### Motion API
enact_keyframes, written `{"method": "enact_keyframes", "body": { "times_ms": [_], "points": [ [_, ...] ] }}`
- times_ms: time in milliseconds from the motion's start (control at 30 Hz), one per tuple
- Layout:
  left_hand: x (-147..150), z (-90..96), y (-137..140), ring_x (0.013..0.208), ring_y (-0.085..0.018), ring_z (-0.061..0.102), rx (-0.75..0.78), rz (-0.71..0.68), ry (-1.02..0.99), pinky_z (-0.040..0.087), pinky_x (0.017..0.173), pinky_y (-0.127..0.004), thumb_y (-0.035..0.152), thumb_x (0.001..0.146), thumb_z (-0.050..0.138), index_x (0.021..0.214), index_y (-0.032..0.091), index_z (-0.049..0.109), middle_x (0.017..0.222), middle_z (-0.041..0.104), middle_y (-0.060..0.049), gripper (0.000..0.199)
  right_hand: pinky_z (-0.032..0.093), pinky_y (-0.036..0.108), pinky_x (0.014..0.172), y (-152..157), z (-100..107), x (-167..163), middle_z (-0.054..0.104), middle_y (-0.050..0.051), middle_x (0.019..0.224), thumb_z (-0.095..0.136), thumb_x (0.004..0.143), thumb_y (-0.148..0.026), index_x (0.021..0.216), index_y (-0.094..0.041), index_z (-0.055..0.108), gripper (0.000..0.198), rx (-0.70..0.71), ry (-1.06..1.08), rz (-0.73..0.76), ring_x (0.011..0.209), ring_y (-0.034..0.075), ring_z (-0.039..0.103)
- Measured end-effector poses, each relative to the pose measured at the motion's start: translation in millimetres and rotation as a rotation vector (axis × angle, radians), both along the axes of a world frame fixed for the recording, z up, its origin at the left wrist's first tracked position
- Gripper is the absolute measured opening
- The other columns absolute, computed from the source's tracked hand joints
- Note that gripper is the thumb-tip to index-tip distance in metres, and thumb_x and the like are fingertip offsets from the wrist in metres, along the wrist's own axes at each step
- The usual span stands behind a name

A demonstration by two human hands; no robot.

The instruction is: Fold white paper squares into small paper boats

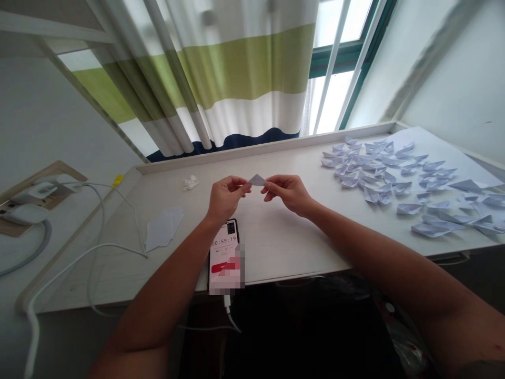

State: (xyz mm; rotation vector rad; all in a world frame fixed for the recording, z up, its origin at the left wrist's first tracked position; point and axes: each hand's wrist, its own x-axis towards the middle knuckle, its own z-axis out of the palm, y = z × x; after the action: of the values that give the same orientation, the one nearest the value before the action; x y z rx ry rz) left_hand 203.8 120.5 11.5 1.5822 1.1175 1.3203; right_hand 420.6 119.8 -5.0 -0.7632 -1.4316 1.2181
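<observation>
A small folded piece of white paper (256,180) is held up over the middle of the desk, its visible face a triangle with the point upward. My left hand (228,196) pinches its left corner between thumb and fingers. At the right corner, my right hand (288,192) grips it the same way. Many folded paper boats (371,164) lie spread over the right side of the desk. To the left sits a small stack of flat paper sheets (163,227).
A phone (224,258) with a running timer lies at the desk's front edge, a charging cable (228,302) plugged into it. Crumpled tissue (190,182) rests near the back left. White cables (102,247) run from a wall socket across the left side. Curtains (244,68) hang behind the desk (284,247).
</observation>
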Motion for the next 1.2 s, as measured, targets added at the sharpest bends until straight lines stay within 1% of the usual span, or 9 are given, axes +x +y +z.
{"method": "enact_keyframes", "body": {
  "times_ms": [200,333,400,500,600,800,900,1067,1200],
  "points": [
    [-1.9,1.3,3.1,0.078,-0.016,0.071,0.049,-0.005,-0.021,0.059,0.079,-0.032,0.038,0.081,0.092,0.093,0.017,0.083,0.089,0.081,-0.006,0.026,0.066,0.032,0.07,0.6,0.8,0.5,0.082,0.006,0.085,0.091,0.08,-0.062,0.093,-0.017,0.082,0.048,-0.016,0.022,-0.003,0.066,0.015,0.075],
    [1.4,3.5,1.8,0.09,-0.017,0.076,0.074,0.014,-0.136,0.06,0.09,-0.034,0.03,0.074,0.095,0.113,0.019,0.079,0.091,0.08,-0.003,0.043,0.066,0.033,0.071,0.1,1.7,0.4,0.082,0.005,0.086,0.092,0.079,-0.061,0.092,-0.018,0.082,0.046,-0.035,0.041,0.022,0.066,0.014,0.074],
    [2.0,3.7,1.2,0.092,-0.018,0.077,0.023,-0.005,-0.169,0.061,0.092,-0.035,0.032,0.073,0.097,0.111,0.019,0.078,0.093,0.081,-0.004,0.045,0.066,0.033,0.072,-0.4,2.4,0.8,0.082,0.005,0.086,0.093,0.079,-0.06,0.092,-0.018,0.083,0.045,-0.046,0.061,0.031,0.066,0.014,0.074],
    [1.4,3.2,0.5,0.09,-0.019,0.078,-0.13,-0.083,-0.176,0.062,0.086,-0.035,0.042,0.074,0.097,0.102,0.018,0.078,0.094,0.082,-0.006,0.042,0.065,0.032,0.071,-0.7,2.8,1.4,0.082,0.004,0.085,0.094,0.079,-0.058,0.092,-0.018,0.082,0.044,-0.058,0.073,0.042,0.066,0.013,0.075],
    [0.3,3.0,0.0,0.084,-0.02,0.079,-0.252,-0.14,-0.184,0.062,0.08,-0.034,0.045,0.073,0.098,0.107,0.018,0.077,0.094,0.083,-0.008,0.048,0.065,0.032,0.072,-0.3,2.4,1.5,0.082,0.004,0.084,0.094,0.078,-0.059,0.092,-0.018,0.082,0.045,-0.071,0.076,0.048,0.066,0.014,0.074],
    [0.0,3.3,0.6,0.087,-0.021,0.081,-0.312,-0.141,-0.227,0.06,0.077,-0.031,0.048,0.076,0.096,0.106,0.017,0.078,0.098,0.084,-0.01,0.047,0.066,0.033,0.072,0.1,1.9,1.2,0.081,0.004,0.084,0.094,0.077,-0.061,0.093,-0.018,0.082,0.047,-0.078,0.066,0.085,0.067,0.014,0.074],
    [0.1,2.7,1.1,0.086,-0.022,0.082,-0.295,-0.147,-0.2,0.06,0.075,-0.031,0.052,0.077,0.094,0.098,0.017,0.08,0.094,0.084,-0.01,0.044,0.065,0.033,0.072,-0.1,1.8,1.4,0.081,0.004,0.084,0.093,0.077,-0.062,0.092,-0.017,0.082,0.048,-0.076,0.055,0.098,0.067,0.014,0.073],
    [2.0,1.4,1.3,0.087,-0.023,0.082,-0.161,-0.081,-0.165,0.061,0.074,-0.031,0.05,0.074,0.097,0.095,0.017,0.079,0.087,0.083,-0.007,0.043,0.065,0.033,0.073,0.6,0.6,2.7,0.082,0.006,0.086,0.091,0.082,-0.059,0.093,-0.017,0.082,0.045,-0.075,0.033,0.11,0.068,0.014,0.073],
    [5.0,1.7,-0.8,0.085,-0.022,0.082,-0.069,-0.048,-0.145,0.061,0.077,-0.033,0.045,0.076,0.096,0.102,0.017,0.075,0.086,0.083,-0.006,0.043,0.065,0.032,0.071,1.1,0.5,2.6,0.082,0.006,0.085,0.092,0.081,-0.06,0.093,-0.016,0.082,0.046,-0.082,0.038,0.112,0.067,0.014,0.073]
  ]
}}
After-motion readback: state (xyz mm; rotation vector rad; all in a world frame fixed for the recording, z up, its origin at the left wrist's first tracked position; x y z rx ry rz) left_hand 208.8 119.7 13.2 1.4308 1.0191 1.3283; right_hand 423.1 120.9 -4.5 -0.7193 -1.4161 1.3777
